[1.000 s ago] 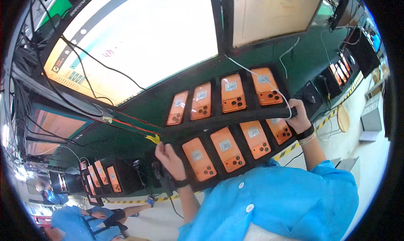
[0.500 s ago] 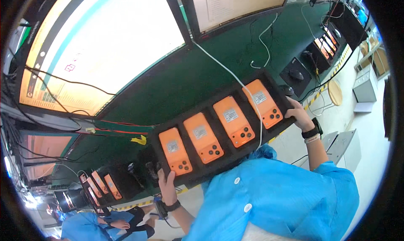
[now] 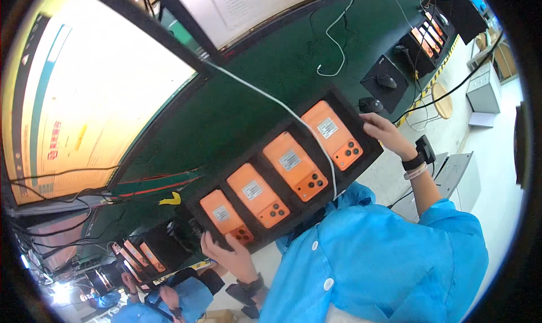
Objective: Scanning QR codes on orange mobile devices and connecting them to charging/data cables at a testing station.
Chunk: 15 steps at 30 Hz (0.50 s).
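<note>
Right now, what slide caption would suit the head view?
Left hand and right hand at opposite ends of a black tray with four orange phones, a white cable crossing it.

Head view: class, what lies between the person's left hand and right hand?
In the head view, between the left hand and right hand lies a black tray with four orange phones in a row, a white cable across its right part.
</note>
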Motion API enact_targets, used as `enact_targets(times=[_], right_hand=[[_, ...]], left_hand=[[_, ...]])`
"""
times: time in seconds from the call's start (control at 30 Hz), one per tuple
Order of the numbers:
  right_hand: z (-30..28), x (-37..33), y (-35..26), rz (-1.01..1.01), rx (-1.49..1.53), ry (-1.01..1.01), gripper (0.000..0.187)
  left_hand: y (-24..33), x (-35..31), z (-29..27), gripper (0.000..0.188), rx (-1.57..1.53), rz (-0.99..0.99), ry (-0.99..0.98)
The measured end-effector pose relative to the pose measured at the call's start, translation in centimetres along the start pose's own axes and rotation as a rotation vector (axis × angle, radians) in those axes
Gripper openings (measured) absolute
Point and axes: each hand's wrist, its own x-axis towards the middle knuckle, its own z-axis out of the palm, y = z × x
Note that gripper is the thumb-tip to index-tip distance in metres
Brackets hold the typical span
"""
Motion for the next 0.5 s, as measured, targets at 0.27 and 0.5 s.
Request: enact_targets(times=[0.27, 0.5], right_hand=[[-3.0, 11.0, 11.7, 0.025, -0.333, 0.128, 0.047], [1.7, 15.2, 17.4, 0.16, -0.541, 0.163, 0.048]], left_hand=[[16.0, -1.5, 10.7, 0.046, -0.759, -0.043, -0.787], [9.4, 1.2, 2.1, 0.029, -0.362, -0.26, -0.085]])
